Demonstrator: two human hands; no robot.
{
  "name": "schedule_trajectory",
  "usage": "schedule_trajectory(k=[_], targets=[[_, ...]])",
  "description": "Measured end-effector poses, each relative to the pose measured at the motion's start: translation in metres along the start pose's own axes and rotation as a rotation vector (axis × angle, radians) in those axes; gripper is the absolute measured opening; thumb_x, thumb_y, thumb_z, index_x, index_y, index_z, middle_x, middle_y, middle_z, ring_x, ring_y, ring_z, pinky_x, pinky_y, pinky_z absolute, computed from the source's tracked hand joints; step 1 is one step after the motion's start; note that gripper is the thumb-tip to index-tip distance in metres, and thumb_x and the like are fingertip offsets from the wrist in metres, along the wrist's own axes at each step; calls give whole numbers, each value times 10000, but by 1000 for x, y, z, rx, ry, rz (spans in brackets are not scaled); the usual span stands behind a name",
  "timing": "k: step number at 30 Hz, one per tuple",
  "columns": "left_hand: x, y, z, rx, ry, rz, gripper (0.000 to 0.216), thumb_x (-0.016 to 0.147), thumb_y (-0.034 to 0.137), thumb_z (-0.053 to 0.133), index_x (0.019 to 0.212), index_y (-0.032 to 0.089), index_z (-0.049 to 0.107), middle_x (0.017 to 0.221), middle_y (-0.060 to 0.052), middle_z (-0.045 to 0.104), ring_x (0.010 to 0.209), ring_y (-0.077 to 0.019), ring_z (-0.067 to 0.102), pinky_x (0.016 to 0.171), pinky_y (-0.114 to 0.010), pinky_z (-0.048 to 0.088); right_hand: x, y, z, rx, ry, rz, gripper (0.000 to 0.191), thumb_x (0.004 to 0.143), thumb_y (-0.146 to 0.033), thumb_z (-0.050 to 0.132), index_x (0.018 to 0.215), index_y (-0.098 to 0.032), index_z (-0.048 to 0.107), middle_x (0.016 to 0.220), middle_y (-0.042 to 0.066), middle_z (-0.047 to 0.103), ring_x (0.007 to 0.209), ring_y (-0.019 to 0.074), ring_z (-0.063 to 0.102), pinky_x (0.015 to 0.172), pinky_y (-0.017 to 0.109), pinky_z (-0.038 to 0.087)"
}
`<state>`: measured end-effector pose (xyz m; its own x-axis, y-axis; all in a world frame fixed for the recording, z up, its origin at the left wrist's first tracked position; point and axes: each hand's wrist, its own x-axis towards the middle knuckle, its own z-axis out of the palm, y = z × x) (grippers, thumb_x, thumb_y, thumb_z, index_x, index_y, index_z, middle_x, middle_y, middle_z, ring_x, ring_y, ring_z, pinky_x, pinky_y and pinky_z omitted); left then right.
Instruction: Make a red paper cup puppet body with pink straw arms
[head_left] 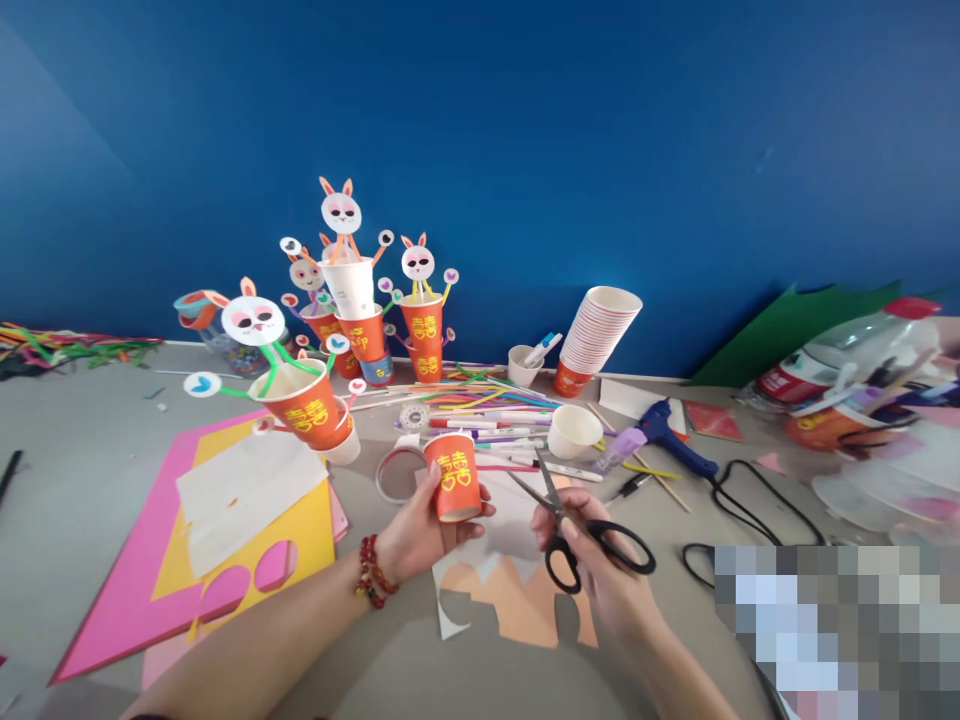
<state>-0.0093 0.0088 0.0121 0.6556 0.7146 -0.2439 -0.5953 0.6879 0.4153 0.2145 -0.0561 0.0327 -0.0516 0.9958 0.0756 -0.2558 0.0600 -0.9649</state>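
Note:
My left hand [420, 530] is closed around a red paper cup [454, 477] with a yellow printed symbol, held upside down above the table. A red bead bracelet [371, 572] sits on that wrist. My right hand [600, 560] grips black-handled scissors [577, 525], blades parted and pointing up-left toward the cup. Beneath both hands lies a peach paper sheet [517, 600] with cut-out shapes.
Finished bunny-face cup figures [352, 300] stand at the back. A stack of paper cups [596, 335], a blue glue gun [671, 435] with black cord, markers and pipe cleaners [487, 405] lie ahead. Pink and yellow sheets [225, 560] lie left; a plastic bottle [847, 365] right.

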Motion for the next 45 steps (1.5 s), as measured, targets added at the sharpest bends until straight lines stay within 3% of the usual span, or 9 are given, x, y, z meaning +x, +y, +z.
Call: schedule_trajectory(k=[8,13,20,25,30,35,40,42,45], targets=[[-1,1,3,-39,-4,-4,556,934,549,520,1106,41,668,1028,-149,708,958,-239,682,774,-321,553,-5,8,2,12,-50,13,193,926,-379,620,1056,-242,581,666,-30,543,651,151,545,621,261,437],[-1,2,4,-46,-55,14,574,956,553,469,1129,41,662,1054,-152,698,982,-233,669,802,-319,556,-4,12,-1,-145,-116,103,309,923,-358,612,1199,-220,590,675,-28,543,628,144,531,597,260,408],[0,2,3,-48,-39,-9,635,973,576,387,1121,24,664,1027,-176,710,957,-222,678,834,-318,558,-3,4,10,-222,-170,93,294,931,-433,573,1106,-199,614,713,4,614,678,164,581,652,280,460],[-1,1,4,-59,-19,5,638,982,568,365,1132,19,656,1049,-178,706,983,-232,679,835,-322,563,-1,-1,16,-241,-183,89,227,921,-415,577,968,-195,607,891,57,659,719,161,606,672,286,506],[-3,4,5,-104,-18,-21,618,978,575,373,1184,51,628,1060,-176,710,973,-240,697,770,-320,584,-6,12,10,-375,-234,50,185,970,-351,489,1053,-217,585,1027,72,669,814,169,631,722,286,518],[-6,8,9,-197,-8,-43,592,945,572,473,1172,44,617,1015,-153,716,923,-247,716,818,-346,584,-8,18,7,-566,-258,6,248,986,-329,470,1197,-249,575,911,29,656,822,162,629,722,258,502],[-9,7,10,-200,-34,-58,568,923,555,533,1206,68,603,1022,-151,715,901,-246,720,861,-370,567,-5,11,13,-473,-402,-39,315,988,-322,460,1283,-259,552,951,34,679,827,159,646,731,262,520],[-9,5,11,-175,-52,-54,568,922,553,538,1234,81,592,1029,-148,713,894,-242,721,860,-367,562,-5,7,16,-445,-402,-67,314,965,-320,483,1261,-251,564,997,47,684,795,158,646,702,267,531],[-9,3,13,-153,-62,-42,566,921,556,539,1237,90,594,1035,-143,711,904,-241,712,859,-368,551,-7,6,20,-467,-278,-36,158,953,-294,493,1053,-238,602,908,21,698,646,128,616,628,253,518]])
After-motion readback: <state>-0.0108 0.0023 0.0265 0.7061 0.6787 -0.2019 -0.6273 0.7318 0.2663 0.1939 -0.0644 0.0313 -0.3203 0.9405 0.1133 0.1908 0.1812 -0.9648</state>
